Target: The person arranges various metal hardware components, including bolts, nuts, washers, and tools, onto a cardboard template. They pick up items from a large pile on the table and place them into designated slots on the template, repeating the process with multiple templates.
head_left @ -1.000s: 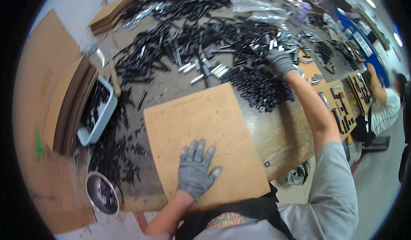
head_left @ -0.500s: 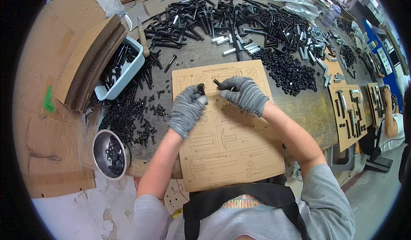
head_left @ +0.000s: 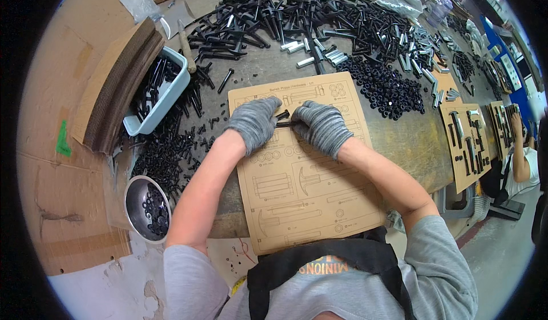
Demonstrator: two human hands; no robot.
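Note:
Both of my hands wear grey knit gloves and are close together over the upper part of a brown cardboard sheet (head_left: 319,228) printed with outlines of hardware. My left hand (head_left: 254,122) is closed, with a short black bolt (head_left: 283,114) showing at its fingertips. My right hand (head_left: 323,127) is also closed, its fingers bent down around the end of a second black bolt (head_left: 283,124) that points left toward my other hand. Fingers partly hide both bolts. The sheet lies over the table's near edge against my apron.
Loose black bolts (head_left: 162,154) lie left, near a metal bowl (head_left: 129,214) and a blue bin (head_left: 181,83). Black nuts (head_left: 394,94), silver tubes (head_left: 337,57) and a heap of black parts (head_left: 279,20) lie beyond. Filled cardboard sheets (head_left: 456,168) and a person (head_left: 519,166) are right.
My hands have come down nearer the sheet and closer together. The bolts, held up and apart before, now lie side by side between my fingers.

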